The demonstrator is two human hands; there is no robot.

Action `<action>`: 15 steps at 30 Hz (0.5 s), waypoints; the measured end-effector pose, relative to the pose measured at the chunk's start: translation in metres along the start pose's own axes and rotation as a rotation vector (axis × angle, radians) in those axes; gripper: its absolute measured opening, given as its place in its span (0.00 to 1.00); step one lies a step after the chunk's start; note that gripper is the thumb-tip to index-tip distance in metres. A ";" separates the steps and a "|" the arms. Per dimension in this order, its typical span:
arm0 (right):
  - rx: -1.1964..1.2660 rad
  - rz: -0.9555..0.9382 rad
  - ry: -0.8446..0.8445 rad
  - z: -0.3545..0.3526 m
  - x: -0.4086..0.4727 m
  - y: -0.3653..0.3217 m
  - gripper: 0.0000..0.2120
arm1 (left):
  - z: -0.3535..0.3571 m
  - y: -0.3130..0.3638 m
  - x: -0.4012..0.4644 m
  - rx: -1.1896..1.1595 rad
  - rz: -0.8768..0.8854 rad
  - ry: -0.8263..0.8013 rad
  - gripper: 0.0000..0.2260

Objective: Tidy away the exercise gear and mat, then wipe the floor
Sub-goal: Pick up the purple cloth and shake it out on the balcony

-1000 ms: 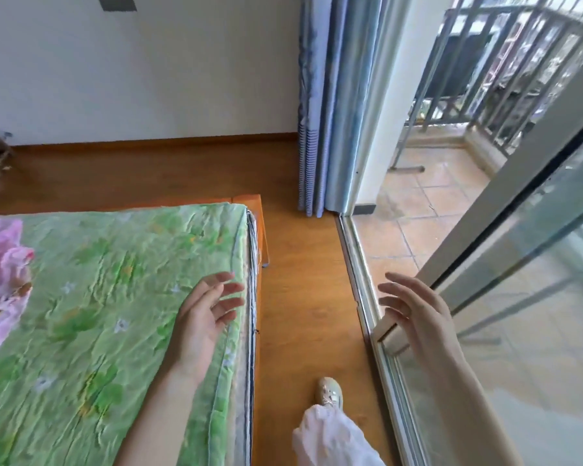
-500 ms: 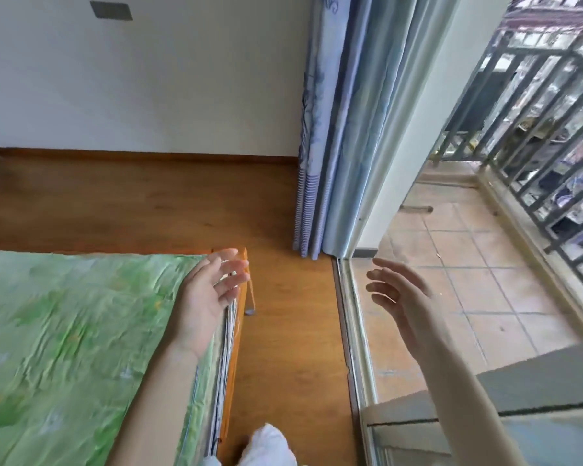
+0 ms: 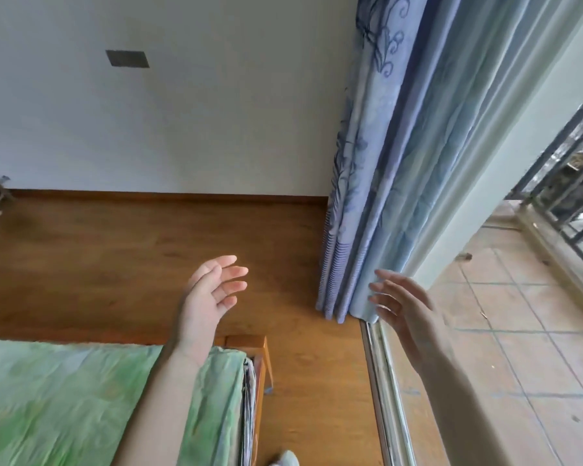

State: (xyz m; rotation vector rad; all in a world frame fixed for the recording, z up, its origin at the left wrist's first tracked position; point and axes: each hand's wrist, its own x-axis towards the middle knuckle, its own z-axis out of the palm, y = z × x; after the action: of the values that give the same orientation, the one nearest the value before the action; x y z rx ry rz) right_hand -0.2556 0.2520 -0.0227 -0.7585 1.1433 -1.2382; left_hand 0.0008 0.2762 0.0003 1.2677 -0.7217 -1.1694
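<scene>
My left hand [image 3: 209, 294] hangs in the air above the wooden floor [image 3: 115, 264], fingers relaxed and spread, holding nothing. My right hand [image 3: 401, 304] is raised in front of the blue curtain's [image 3: 377, 196] lower edge, fingers loosely apart, also holding nothing. No exercise gear or mat shows in the head view. A bed with a green floral sheet [image 3: 64, 398] fills the lower left, and my left forearm passes over its corner.
The bed's orange wooden frame [image 3: 260, 358] ends near the sliding door track [image 3: 384, 398]. A tiled balcony [image 3: 519, 348] with a dark metal railing [image 3: 569, 183] lies to the right. A white wall [image 3: 182, 112] with a wooden skirting runs along the back.
My view has risen and moved forward past the bed's corner. Both hands lifted with it; the left hand came off the sheet and now hovers over the floor. The glass door left the view.
</scene>
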 end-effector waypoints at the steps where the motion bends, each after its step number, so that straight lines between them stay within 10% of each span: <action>1: 0.001 0.002 0.003 0.006 0.014 -0.001 0.07 | 0.002 0.002 0.014 0.009 0.006 0.011 0.12; 15: -0.140 0.054 -0.245 0.092 0.260 -0.035 0.09 | 0.032 0.023 0.203 0.047 0.074 0.225 0.10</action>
State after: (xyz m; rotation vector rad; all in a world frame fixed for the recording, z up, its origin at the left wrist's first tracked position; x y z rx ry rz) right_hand -0.1952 -0.0190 -0.0264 -0.9508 1.0483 -0.9964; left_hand 0.0386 0.0732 -0.0077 1.3749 -0.6260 -0.9365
